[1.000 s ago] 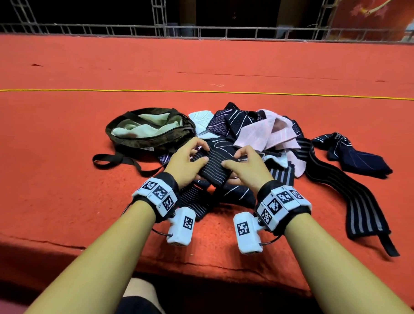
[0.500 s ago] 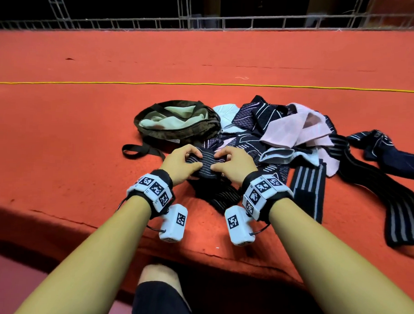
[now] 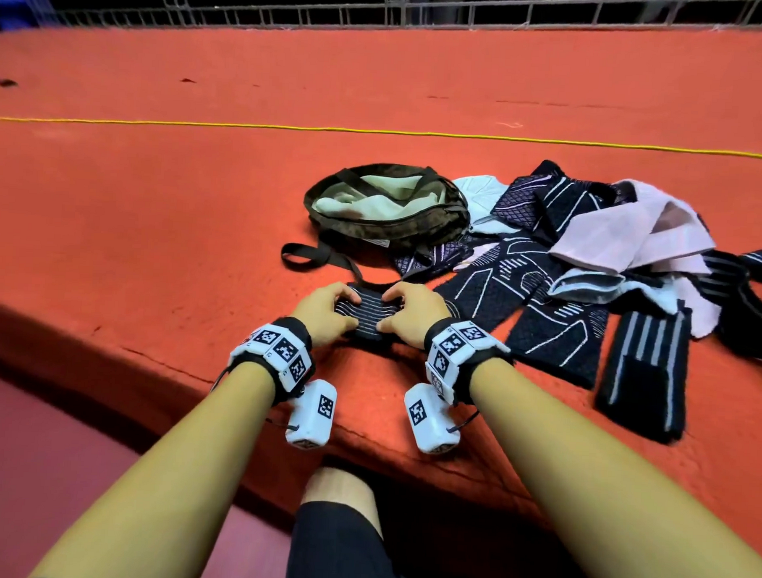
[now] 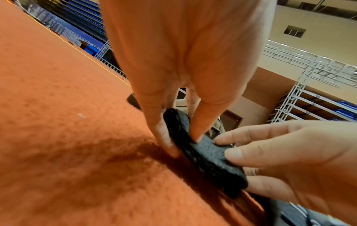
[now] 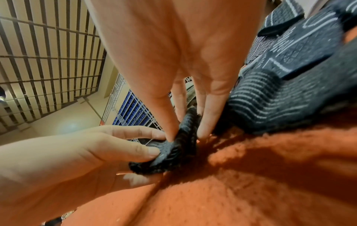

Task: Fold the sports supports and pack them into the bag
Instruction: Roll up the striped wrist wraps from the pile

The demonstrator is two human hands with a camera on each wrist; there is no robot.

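On the orange carpeted platform [image 3: 163, 244], the left hand [image 3: 326, 313] pinches the left end of a small black folded sports support with thin pale stripes [image 3: 366, 311], thumb on top and fingers underneath, as the left wrist view shows. A second ago this support was a longer, looser strip among the pile, held higher under spread fingers; it is now pulled toward the platform's near edge and compressed into 1 compact bundle, so its fold looks essentially finished. The right hand [image 3: 414, 311] grips the opposite end the same way, fingers curled narrowly around the bundle. Behind the hands, the open olive-green fabric bag with a dark strap [image 3: 386, 228] lies near, its mouth up and pale cloth already inside; the likely next step is lifting the bundle over into it. Further right sits the heap of unfolded dark patterned, pink and white supports [image 3: 591, 237], plus a black striped wrap [image 3: 646, 366], so most of the work remains.
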